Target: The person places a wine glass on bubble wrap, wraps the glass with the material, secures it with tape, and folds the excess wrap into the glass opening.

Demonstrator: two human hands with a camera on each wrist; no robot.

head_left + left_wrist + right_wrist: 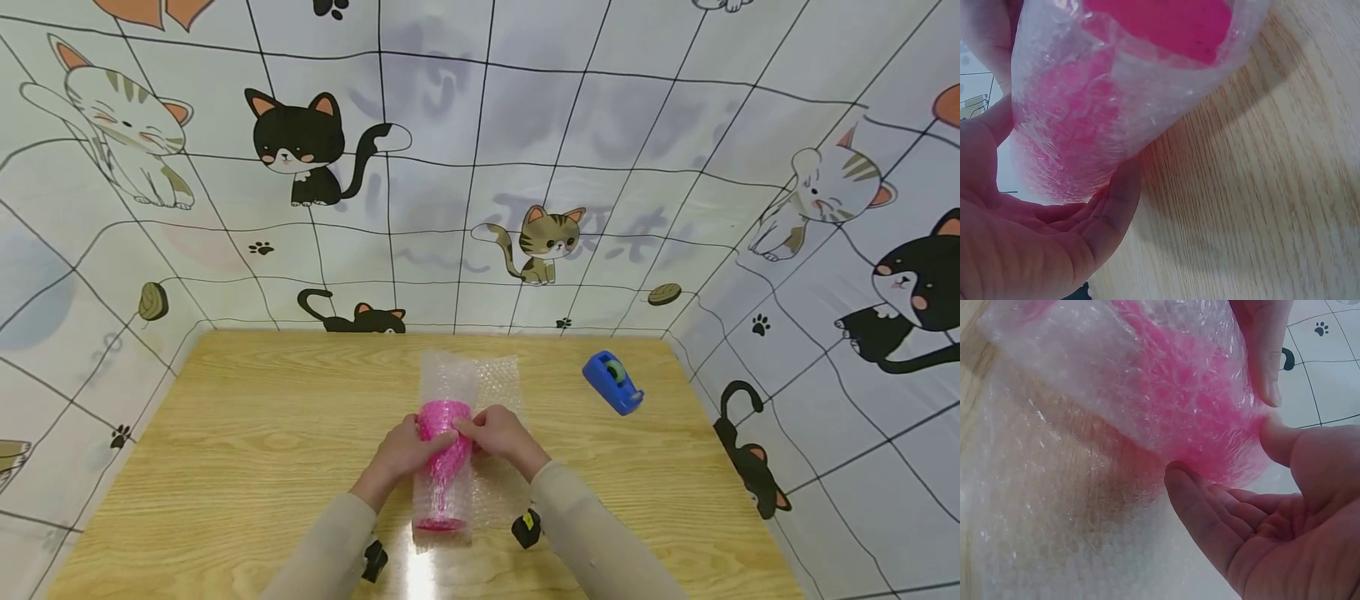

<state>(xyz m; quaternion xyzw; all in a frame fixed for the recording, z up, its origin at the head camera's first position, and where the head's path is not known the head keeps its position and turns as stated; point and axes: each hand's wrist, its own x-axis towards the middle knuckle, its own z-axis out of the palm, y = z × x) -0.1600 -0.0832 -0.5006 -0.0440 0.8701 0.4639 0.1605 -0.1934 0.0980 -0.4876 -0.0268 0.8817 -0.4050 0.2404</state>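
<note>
A pink cylindrical object (444,462) lies lengthwise on the table, rolled in clear bubble wrap (450,375); its exact kind is blurred by the wrap. My left hand (402,450) grips the roll from the left, thumb on top and fingers curled around the side, as the left wrist view shows. From the right, my right hand (501,435) holds it between thumb and fingers, the two thumbs close together. In the right wrist view the pink end (1204,406) shows through the bubbles. A loose flap of wrap (1085,512) spreads flat on the table beside the roll.
A blue tape dispenser (612,382) with a green roll stands at the back right of the wooden table (285,417). Cat-printed curtains (442,192) enclose the back and sides. Small black devices (527,528) sit by the wrists.
</note>
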